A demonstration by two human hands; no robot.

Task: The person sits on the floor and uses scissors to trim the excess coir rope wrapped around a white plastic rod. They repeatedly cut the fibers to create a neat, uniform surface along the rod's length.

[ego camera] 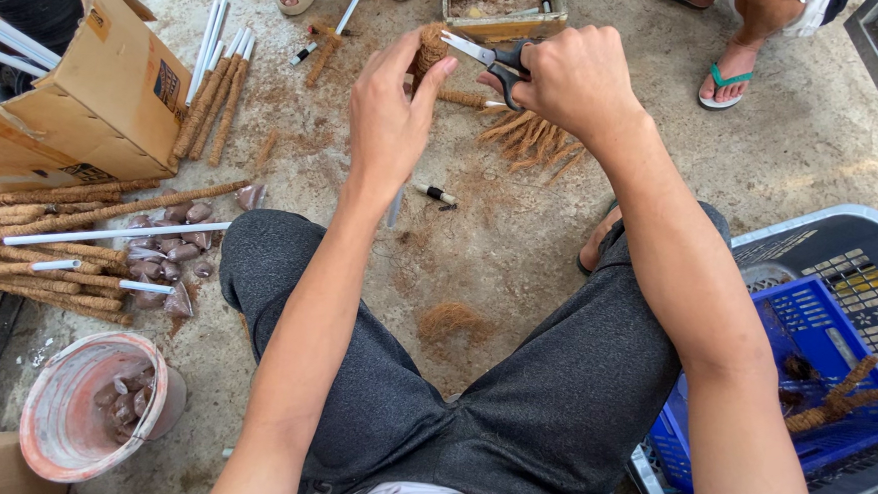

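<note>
Head view, dusty concrete floor (519, 251), cardboard box (96, 99) and coir-wrapped sticks (48, 257) crowding left edge, left hand (391, 114) gripping coir-wrapped pole (430, 48) at top centre, right hand (568, 78) clamped on scissors (489, 57) touching pole, blue crate (815, 337) hemming right edge.

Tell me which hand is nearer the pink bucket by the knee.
Left. The left hand is up at the fibre-wrapped stick, above the pink bucket; the right hand, holding scissors, is farther right.
</note>
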